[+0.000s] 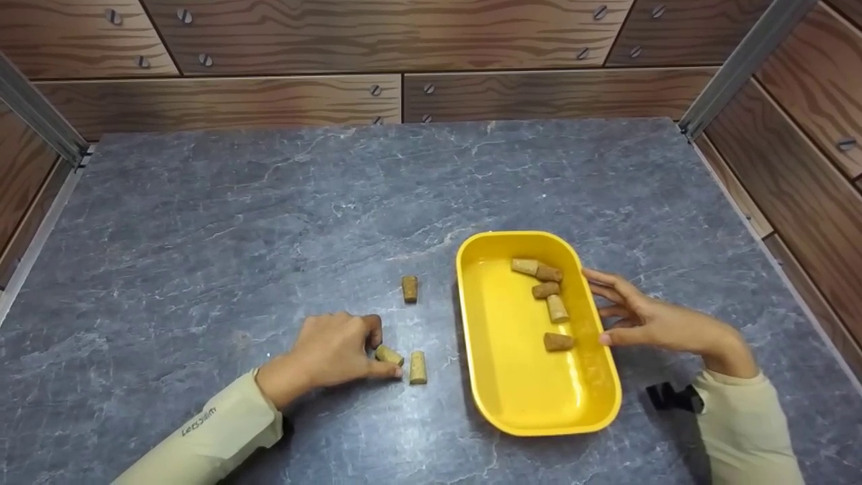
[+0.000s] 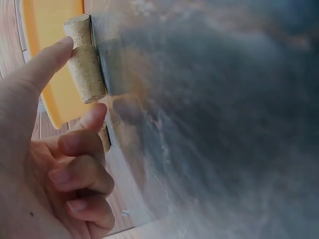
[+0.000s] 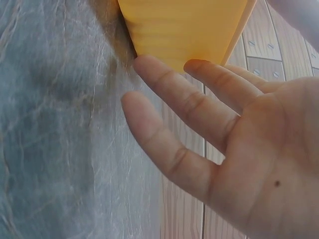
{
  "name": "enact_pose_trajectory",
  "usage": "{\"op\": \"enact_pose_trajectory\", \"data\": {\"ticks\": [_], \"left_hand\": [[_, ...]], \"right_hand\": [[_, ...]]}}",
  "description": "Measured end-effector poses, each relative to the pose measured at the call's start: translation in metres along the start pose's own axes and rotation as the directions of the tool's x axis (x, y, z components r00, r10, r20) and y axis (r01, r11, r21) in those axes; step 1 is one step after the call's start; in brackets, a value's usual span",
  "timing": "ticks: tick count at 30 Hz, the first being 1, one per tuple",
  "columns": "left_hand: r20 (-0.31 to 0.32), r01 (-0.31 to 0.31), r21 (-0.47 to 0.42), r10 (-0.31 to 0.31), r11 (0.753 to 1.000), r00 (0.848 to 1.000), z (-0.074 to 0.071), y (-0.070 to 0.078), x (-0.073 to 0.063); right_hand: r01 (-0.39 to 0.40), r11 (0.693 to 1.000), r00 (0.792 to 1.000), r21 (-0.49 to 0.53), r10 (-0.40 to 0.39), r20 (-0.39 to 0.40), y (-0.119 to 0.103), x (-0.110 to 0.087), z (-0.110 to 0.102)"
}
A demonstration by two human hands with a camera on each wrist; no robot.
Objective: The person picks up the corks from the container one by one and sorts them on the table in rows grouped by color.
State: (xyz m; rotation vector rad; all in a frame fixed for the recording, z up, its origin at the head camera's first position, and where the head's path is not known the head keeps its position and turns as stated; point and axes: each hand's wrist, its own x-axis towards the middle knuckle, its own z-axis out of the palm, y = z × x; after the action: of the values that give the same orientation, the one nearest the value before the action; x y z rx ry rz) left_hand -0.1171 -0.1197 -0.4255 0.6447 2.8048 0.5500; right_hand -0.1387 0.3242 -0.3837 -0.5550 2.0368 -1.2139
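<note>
My left hand (image 1: pixel 337 350) is low over the table, thumb and index finger at either end of a pale cork (image 1: pixel 389 355), the other fingers curled in. The left wrist view shows the thumb against this cork (image 2: pixel 87 74) and the index fingertip close at its lower end. Just right of it, another pale cork (image 1: pixel 418 368) lies on the table; a darker cork (image 1: pixel 410 289) lies farther back. My right hand (image 1: pixel 646 322) rests its spread, nearly straight fingers against the outer right side of a yellow tray (image 1: pixel 481 377). Several corks (image 1: pixel 557 308) lie inside along the tray's right side.
The grey marbled tabletop (image 1: pixel 236 222) spreads out around the tray. Wood-patterned panels (image 1: pixel 404 40) enclose its back and sides, with metal posts (image 1: pixel 741 71) at the corners. A black strap (image 1: pixel 673 397) shows by the right sleeve.
</note>
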Motion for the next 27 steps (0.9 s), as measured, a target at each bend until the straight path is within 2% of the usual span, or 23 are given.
{"op": "enact_pose_trajectory", "data": {"ticks": [8, 14, 22, 27], "left_hand": [[0.056, -0.015, -0.059, 0.018, 0.998, 0.998, -0.008, 0.0, -0.004], [0.11, -0.06, -0.076, 0.068, 0.995, 0.992, -0.011, -0.002, -0.009], [0.124, -0.067, -0.087, 0.077, 0.994, 0.989, -0.008, -0.005, -0.01], [0.131, -0.058, -0.097, 0.071, 0.994, 0.989, -0.014, -0.002, -0.01]], "right_hand": [[0.011, 1.0, 1.0, -0.008, -0.011, 0.003, -0.001, -0.001, 0.0], [0.018, 1.0, 1.0, -0.014, -0.018, -0.007, -0.001, 0.0, 0.001], [0.032, 0.999, 0.999, -0.016, -0.032, -0.005, -0.002, 0.001, 0.002], [0.03, 0.999, 1.0, -0.015, -0.03, -0.008, -0.003, 0.0, 0.001]]}}
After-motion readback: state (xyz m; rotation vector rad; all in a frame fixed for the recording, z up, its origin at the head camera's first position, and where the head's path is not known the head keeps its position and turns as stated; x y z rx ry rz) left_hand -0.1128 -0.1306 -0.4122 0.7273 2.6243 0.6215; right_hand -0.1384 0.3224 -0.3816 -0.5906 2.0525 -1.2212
